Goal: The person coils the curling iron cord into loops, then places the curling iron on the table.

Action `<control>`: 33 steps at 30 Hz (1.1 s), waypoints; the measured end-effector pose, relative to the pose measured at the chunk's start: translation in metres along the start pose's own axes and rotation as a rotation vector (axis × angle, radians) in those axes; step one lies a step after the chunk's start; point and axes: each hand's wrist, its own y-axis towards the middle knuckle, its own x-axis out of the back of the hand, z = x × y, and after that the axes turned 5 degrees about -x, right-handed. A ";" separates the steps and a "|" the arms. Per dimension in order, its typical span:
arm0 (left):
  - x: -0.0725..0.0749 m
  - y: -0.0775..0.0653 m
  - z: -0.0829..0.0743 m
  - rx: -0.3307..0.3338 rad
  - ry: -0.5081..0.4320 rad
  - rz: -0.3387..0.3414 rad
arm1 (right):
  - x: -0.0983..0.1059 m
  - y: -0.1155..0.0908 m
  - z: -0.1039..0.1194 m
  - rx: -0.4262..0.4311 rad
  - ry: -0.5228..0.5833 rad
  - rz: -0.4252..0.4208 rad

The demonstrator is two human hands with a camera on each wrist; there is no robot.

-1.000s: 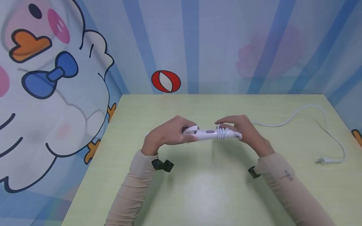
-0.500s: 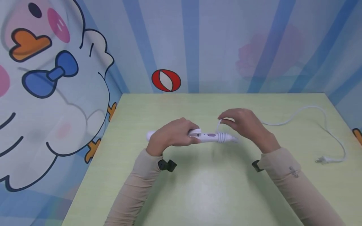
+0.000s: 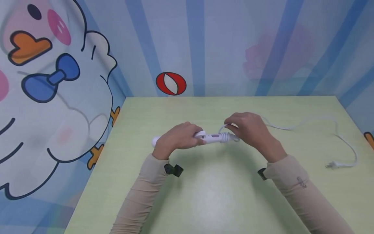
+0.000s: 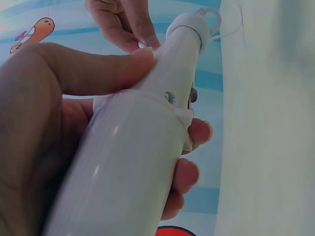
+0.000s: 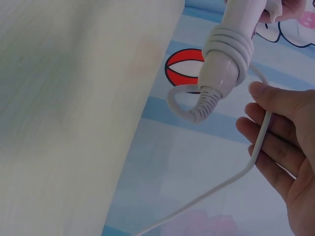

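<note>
White curling iron (image 3: 211, 138): held roughly level above the pale green table (image 3: 204, 201), between the hands; cord end toward the right.
Left hand (image 3: 179, 138): wrapped round the iron by the clamp lever (image 3: 200, 133), thumb one side, fingers curled on the other.
Right hand (image 3: 248, 130): nearly closed, thumb against fingers, loose pinch on the white power cord (image 5: 263, 132), which crosses its fingers.
Coils (image 5: 229, 49): several turns round the handle, bunched tight, some overlapping.
Winding: looks like the step in hand; can't tell direction from this. Light, even tension, turns side by side, iron braced in the left.
Strain relief (image 5: 205, 105): ribbed, flexible, bends into a loop. Leave that loop slack; a hard pull would likely kink it.
Slack: trails across table to the plug (image 3: 334, 164), well apart from the hands. Should feed freely.
Materials: smooth glossy plastic shell, round section; small metal screw (image 4: 170, 98) at the clamp pivot; cord thin, smooth, springy by look.
</note>
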 end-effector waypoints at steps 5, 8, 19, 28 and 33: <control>-0.002 0.002 0.006 -0.001 0.004 -0.008 | 0.000 -0.001 0.007 -0.018 -0.009 -0.005; -0.002 0.002 0.009 0.008 0.006 -0.016 | 0.000 -0.001 0.011 -0.042 -0.014 0.007; 0.001 0.002 0.015 0.041 0.042 -0.081 | 0.001 -0.002 0.023 -0.233 0.069 0.145; 0.003 0.001 0.021 0.057 0.075 -0.161 | -0.004 -0.007 0.026 -0.321 0.170 0.217; 0.005 0.001 0.026 0.057 0.067 -0.201 | -0.008 -0.012 0.026 -0.367 0.274 0.247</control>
